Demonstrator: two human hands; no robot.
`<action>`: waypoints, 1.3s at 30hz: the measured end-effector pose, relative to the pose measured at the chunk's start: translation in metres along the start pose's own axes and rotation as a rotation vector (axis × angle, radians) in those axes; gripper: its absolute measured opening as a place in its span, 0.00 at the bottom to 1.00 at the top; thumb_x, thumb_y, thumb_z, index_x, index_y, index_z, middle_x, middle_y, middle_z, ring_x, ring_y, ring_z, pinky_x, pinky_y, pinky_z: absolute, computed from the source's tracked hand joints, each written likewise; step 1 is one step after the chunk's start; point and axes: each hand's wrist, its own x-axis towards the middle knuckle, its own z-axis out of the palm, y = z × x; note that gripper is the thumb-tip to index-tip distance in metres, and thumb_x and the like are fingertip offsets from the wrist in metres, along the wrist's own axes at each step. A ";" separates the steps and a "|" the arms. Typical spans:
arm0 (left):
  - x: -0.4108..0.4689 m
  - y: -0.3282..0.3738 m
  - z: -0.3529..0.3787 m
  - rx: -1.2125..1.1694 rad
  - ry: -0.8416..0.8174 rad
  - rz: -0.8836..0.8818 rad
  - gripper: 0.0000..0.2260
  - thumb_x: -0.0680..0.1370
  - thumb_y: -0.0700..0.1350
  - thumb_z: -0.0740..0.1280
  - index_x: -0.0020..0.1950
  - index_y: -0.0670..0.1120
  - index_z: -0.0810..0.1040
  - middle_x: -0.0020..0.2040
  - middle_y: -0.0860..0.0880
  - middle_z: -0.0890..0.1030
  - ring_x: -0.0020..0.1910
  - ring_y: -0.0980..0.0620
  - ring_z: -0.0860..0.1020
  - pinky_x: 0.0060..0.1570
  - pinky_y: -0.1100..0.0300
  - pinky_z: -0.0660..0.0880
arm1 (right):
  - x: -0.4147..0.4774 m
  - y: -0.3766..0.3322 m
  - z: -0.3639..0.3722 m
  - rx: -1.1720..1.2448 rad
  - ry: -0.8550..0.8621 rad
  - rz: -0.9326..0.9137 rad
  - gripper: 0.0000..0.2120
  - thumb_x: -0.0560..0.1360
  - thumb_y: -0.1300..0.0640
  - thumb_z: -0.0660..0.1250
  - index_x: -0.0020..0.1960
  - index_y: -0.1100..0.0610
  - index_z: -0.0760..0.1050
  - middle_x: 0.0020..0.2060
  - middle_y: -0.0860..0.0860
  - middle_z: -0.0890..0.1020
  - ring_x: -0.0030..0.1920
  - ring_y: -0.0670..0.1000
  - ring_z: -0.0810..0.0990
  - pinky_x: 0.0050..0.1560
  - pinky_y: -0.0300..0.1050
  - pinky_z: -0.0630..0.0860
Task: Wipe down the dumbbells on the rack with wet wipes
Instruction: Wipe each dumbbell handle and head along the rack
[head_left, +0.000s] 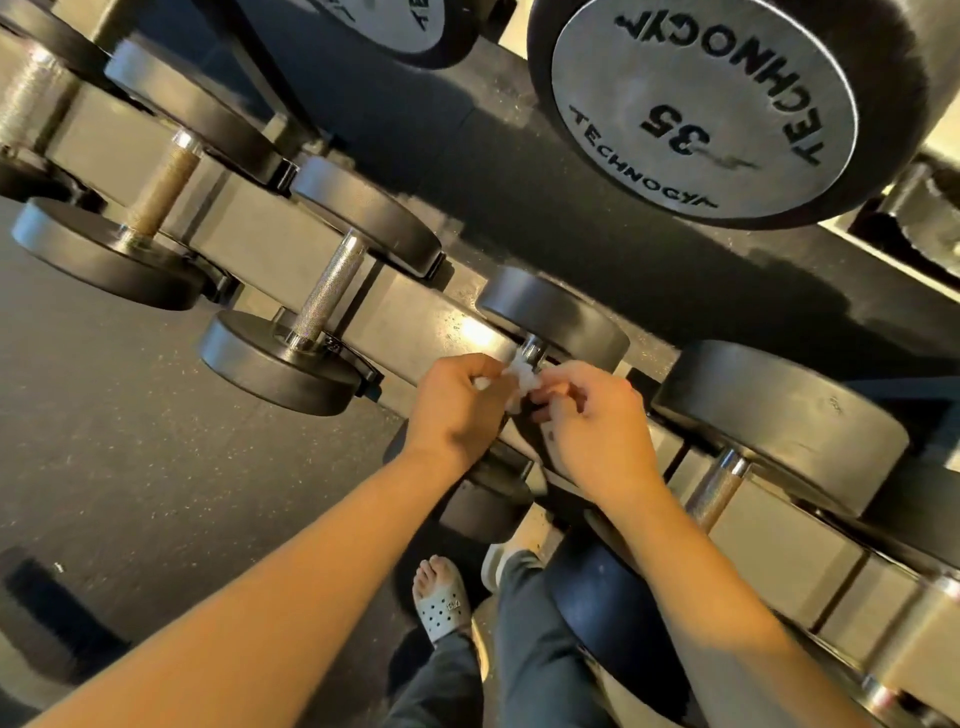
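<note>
A white wet wipe is bunched around the steel handle of a black dumbbell on the lower rack shelf. My left hand pinches the wipe from the left and my right hand pinches it from the right, just below the dumbbell's far head. Both hands cover most of the handle, and the near head is partly hidden under my wrists.
More black dumbbells lie along the grey rack rail to the left and right. A large "35" dumbbell hangs on the shelf above. Dark rubber floor lies at left; my sandalled foot stands below.
</note>
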 end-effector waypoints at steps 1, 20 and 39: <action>0.002 -0.002 0.000 0.070 0.062 0.009 0.07 0.82 0.48 0.69 0.44 0.54 0.83 0.46 0.56 0.83 0.48 0.58 0.80 0.53 0.61 0.75 | 0.002 -0.003 -0.009 -0.144 0.078 -0.097 0.11 0.82 0.62 0.62 0.50 0.48 0.78 0.44 0.41 0.82 0.47 0.40 0.81 0.51 0.33 0.77; 0.085 -0.021 0.002 -0.507 -0.571 -0.762 0.23 0.80 0.51 0.63 0.70 0.38 0.73 0.67 0.35 0.79 0.68 0.36 0.77 0.70 0.40 0.71 | 0.096 -0.011 0.003 -0.534 0.308 -0.481 0.17 0.84 0.51 0.52 0.43 0.53 0.75 0.36 0.48 0.75 0.36 0.49 0.74 0.34 0.50 0.76; 0.046 -0.012 -0.010 0.515 -0.158 0.035 0.12 0.83 0.46 0.63 0.40 0.50 0.75 0.35 0.51 0.78 0.34 0.55 0.78 0.30 0.70 0.66 | 0.097 -0.021 0.006 -0.669 0.301 -0.352 0.12 0.84 0.53 0.58 0.42 0.50 0.74 0.34 0.46 0.73 0.35 0.46 0.74 0.34 0.46 0.77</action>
